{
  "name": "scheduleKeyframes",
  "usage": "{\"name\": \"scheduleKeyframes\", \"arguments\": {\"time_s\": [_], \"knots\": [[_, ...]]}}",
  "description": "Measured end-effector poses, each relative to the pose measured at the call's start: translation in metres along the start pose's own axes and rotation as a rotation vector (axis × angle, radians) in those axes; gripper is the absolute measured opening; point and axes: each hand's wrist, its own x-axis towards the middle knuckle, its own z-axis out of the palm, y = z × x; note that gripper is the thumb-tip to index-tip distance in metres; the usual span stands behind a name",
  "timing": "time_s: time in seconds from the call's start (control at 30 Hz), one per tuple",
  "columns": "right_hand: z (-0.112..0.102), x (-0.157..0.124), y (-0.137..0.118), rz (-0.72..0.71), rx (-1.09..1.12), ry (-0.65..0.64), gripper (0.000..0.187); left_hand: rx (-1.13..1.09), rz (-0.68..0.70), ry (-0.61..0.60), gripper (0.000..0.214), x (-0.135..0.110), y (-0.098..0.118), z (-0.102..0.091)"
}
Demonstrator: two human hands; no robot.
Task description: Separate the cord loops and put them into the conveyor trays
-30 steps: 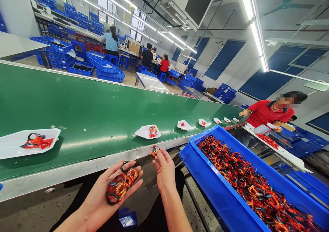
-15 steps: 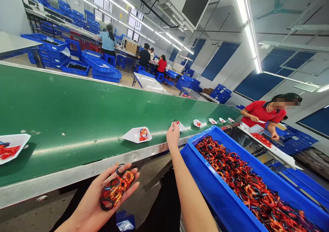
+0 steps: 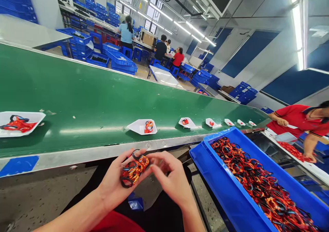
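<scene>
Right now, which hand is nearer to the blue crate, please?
Right hand: beside the blue crate, not touching it. Left hand: farther off, holding a bundle of orange-and-black loops.

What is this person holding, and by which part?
The left hand cradles a bunch of orange-and-black loops from underneath, on its palm. The fingers of the right hand are at the bunch's edge; whether they grip a loop cannot be told.

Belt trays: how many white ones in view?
7 white trays, in one row on the green conveyor belt, from the leftmost tray to the farthest; more may lie beyond view.
</scene>
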Motion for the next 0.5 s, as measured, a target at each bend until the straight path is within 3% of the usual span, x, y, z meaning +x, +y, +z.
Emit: {"name": "scheduleKeyframes", "arguments": {"time_s": [0.17,0.27,0.37,0.5], "knots": [[0.008,-0.01,0.002,-0.025,-0.229,-0.044,0.039,0.04,-0.014,0.058,0.023,-0.006,0.0,0.007],[0.009,-0.008,0.007,-0.014,-0.242,-0.034,0.028,0.042,-0.041,0.014,0.027,-0.008,0.001,0.008],[0.008,-0.01,0.012,0.058,-0.093,0.012,0.015,0.039,-0.048,-0.023,0.031,-0.007,0.0,0.005],[0.006,-0.014,0.022,0.262,0.282,0.039,0.025,-0.007,-0.032,-0.032,0.028,-0.003,-0.001,0.002]]}}
